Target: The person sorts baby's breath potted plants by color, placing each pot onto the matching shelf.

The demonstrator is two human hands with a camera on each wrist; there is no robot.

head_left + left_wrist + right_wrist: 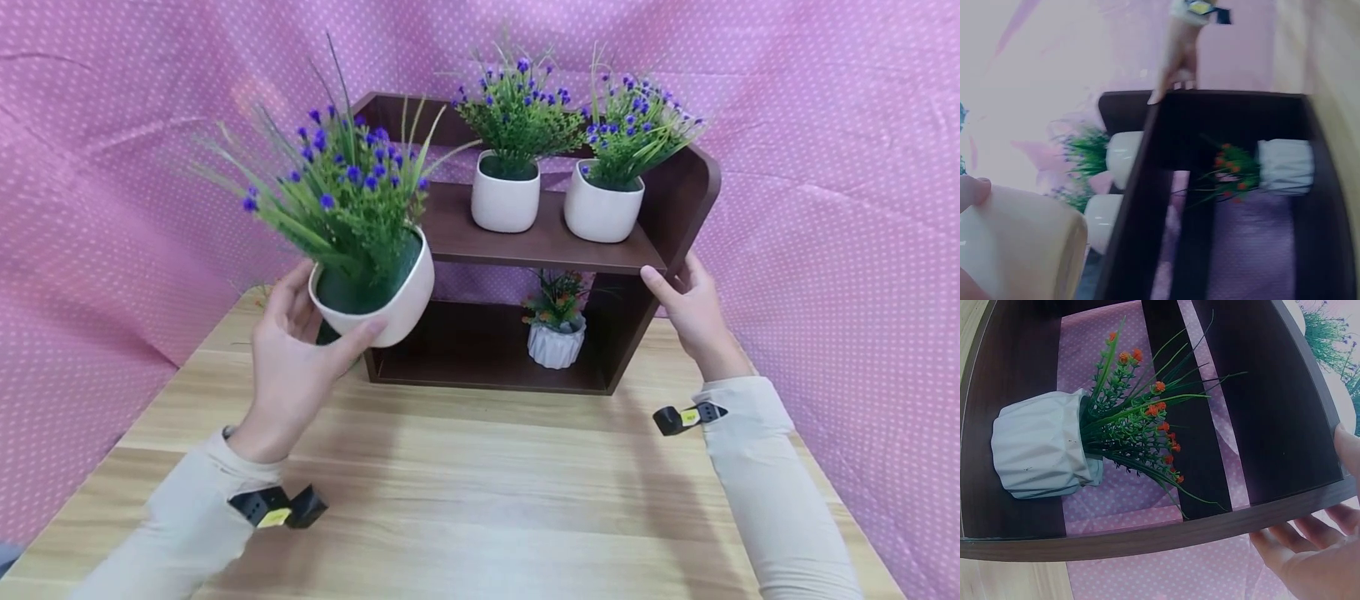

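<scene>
My left hand [292,367] grips a white pot [405,304] of purple-flowered artificial plant [352,192] and holds it up, tilted, before the left part of a dark brown two-tier shelf [495,386]. The left wrist view shows the pot's smooth side [1016,237] close up, with the thumb on it. With my right hand [701,317] I hold the shelf's right side panel. The thumb lies at the front edge, and the fingers [1285,550] reach around the panel's outer side in the right wrist view.
Two similar white pots, one in the middle [505,204] and one at the right [603,208], stand on the upper board. A ribbed white pot [556,343] with orange flowers sits on the lower board. Around the wooden table [480,483] hangs pink dotted cloth [840,208].
</scene>
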